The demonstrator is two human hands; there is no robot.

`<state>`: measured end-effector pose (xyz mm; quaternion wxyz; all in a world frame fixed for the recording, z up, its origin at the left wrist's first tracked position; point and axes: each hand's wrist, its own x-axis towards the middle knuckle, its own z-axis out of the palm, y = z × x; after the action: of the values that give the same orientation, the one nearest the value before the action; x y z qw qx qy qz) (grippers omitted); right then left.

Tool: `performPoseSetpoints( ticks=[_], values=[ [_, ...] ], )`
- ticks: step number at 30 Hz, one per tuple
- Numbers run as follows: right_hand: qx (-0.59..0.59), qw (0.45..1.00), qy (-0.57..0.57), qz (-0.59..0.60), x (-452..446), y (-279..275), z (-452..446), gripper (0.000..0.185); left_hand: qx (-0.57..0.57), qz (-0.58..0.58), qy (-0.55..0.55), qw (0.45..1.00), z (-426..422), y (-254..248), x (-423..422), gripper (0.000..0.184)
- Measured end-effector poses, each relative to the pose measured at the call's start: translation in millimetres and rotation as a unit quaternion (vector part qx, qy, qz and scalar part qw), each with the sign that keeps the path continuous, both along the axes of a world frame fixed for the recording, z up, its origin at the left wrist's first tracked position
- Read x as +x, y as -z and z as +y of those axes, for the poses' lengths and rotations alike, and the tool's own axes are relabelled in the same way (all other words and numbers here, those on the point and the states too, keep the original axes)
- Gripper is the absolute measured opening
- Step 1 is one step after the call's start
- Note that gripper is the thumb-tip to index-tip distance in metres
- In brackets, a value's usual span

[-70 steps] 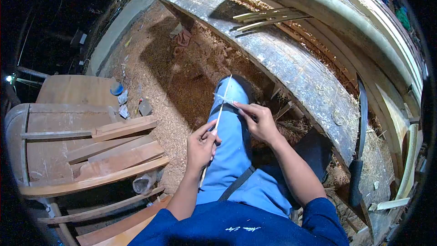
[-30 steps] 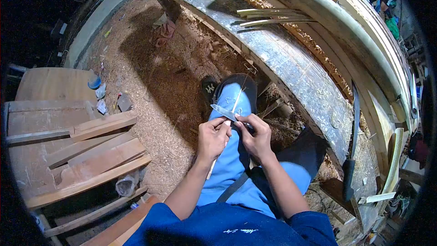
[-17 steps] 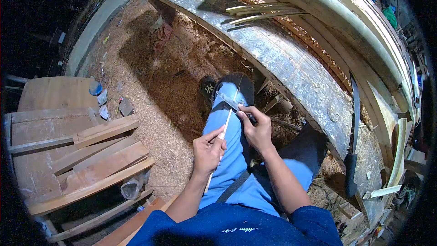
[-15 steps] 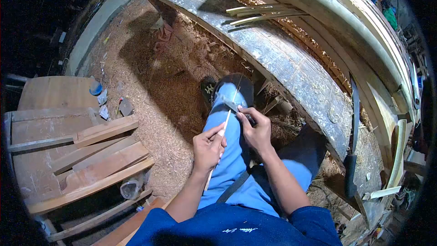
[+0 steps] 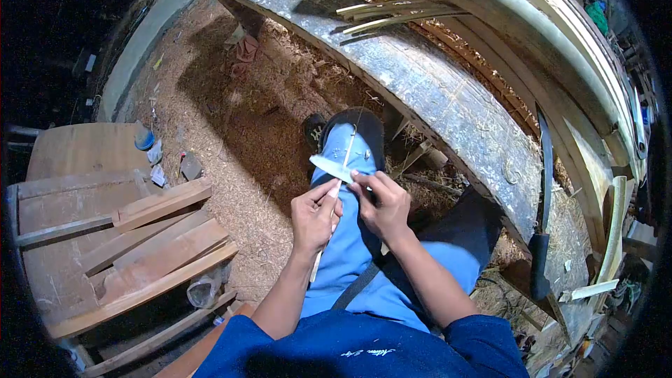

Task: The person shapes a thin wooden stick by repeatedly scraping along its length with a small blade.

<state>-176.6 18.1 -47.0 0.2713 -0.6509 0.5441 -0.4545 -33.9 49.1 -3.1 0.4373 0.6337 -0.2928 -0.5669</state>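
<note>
Over the knee (image 5: 359, 145), the left hand (image 5: 313, 222) pinches the stick (image 5: 317, 264) lengthwise, seemingly to steady it; the right hand (image 5: 387, 204) pinches the blade (image 5: 328, 166) crosswise, probably for control.

**Down From the Head**

We look forward and steeply down from the wearer's head: left hand (image 5: 315, 218) and right hand (image 5: 385, 204) close below, blue shirt (image 5: 364, 343) nearest at six o'clock, floor (image 5: 227, 182) farther toward eleven.

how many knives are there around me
2 that I can make out: the small knife in your right hand, and the long knife at the right, on the worn plank. More could be hidden in the clutter.
</note>
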Motion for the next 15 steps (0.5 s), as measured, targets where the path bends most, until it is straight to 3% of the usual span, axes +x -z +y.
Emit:
performPoseSetpoints(
  ticks=[4, 8, 10, 11, 12, 13, 15],
  values=[
    [0.034, 0.997, 0.001, -0.070, -3.3, 4.8, -15.7, 0.017, 0.010, -0.021, 0.010, 1.000, 17.1, -8.4, -3.1, 0.028],
    [0.039, 0.998, 0.021, -0.050, -7.0, 3.6, -19.4, 0.017, -0.002, -0.011, 0.004, 1.000, 25.4, -8.2, -3.4, 0.027],
    [0.185, 0.974, 0.030, -0.123, -15.3, 6.1, -35.9, 0.014, 0.000, -0.014, 0.014, 1.000, 31.1, -11.8, -4.4, 0.027],
    [0.103, 0.975, 0.041, -0.190, -11.3, 19.8, -39.9, 0.019, 0.005, -0.022, 0.015, 1.000, 33.7, -15.7, -4.7, 0.027],
    [0.104, 0.975, 0.043, -0.193, -10.8, 24.7, -38.2, 0.019, 0.012, -0.031, 0.014, 0.999, 35.6, -18.1, -4.3, 0.027],
    [0.172, 0.977, 0.072, -0.107, -12.9, 27.8, -37.3, 0.022, 0.011, -0.033, 0.015, 0.999, 35.2, -18.4, -3.5, 0.027],
    [0.201, 0.976, 0.019, -0.080, -17.7, 86.7, -39.9, 0.032, 0.005, -0.025, 0.018, 1.000, 31.4, -17.8, -1.8, 0.028]
  ],
)
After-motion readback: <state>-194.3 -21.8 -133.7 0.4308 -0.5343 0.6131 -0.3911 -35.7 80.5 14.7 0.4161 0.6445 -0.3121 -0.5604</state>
